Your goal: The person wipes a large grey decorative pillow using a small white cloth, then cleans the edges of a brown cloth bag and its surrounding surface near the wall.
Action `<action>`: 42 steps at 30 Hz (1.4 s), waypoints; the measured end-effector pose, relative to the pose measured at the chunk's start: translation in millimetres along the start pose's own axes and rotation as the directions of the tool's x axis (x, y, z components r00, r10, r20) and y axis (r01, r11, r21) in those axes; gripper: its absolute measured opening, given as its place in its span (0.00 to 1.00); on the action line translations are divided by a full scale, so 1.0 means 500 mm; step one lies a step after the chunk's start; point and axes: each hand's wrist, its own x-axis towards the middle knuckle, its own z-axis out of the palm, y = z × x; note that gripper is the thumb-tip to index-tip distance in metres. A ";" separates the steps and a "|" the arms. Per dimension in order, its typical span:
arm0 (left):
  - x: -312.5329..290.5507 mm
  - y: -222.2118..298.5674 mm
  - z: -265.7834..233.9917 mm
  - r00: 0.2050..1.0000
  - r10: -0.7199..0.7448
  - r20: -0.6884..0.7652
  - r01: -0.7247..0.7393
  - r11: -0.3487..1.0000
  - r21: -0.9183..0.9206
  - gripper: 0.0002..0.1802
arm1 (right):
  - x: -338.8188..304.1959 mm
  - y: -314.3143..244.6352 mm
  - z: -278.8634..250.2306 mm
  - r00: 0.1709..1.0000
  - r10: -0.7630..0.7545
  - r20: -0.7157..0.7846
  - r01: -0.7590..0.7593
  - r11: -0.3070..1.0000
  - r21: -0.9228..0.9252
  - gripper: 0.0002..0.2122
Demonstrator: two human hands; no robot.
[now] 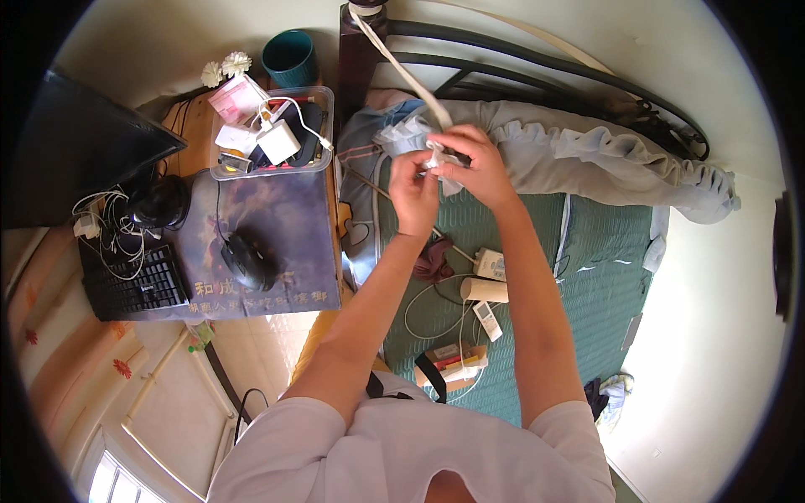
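Observation:
My left hand (413, 191) and my right hand (476, 165) meet above the head end of the bed, both closed on a small crumpled white piece of cloth (436, 157). The cloth is bunched between my fingertips, and a loose end hangs below them. From the dark bedpost (359, 59) a pale flat strap (402, 74) slants down to my right hand. My fingers hide where it ends, so I cannot tell whether it joins the cloth. Behind my hands lies a long grey-blue bolster with ruffled edges (579, 159).
On the green quilted mat (528, 335) lie a white corded controller (490, 264), a cardboard tube (485, 290), a remote (487, 320) and an opened small box (459, 369). Left, a desk holds a clear bin (272, 172), mouse (248, 261), keyboard (144, 281) and monitor (75, 155).

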 end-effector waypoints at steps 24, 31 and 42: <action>0.020 -0.060 -0.001 0.655 -0.737 0.166 0.668 0.461 -0.584 0.09 | 0.034 -0.023 0.090 0.986 -0.165 0.032 0.153 0.799 -0.582 0.10; 0.006 -0.054 0.003 0.748 -0.640 0.173 0.590 0.523 -0.615 0.04 | 0.091 0.034 0.103 0.995 0.070 0.072 0.025 0.523 -0.852 0.05; 0.059 -0.027 -0.009 0.562 -0.827 0.020 0.664 0.437 -0.607 0.08 | 0.034 -0.057 0.010 0.985 -0.171 -0.005 0.089 0.536 -0.840 0.10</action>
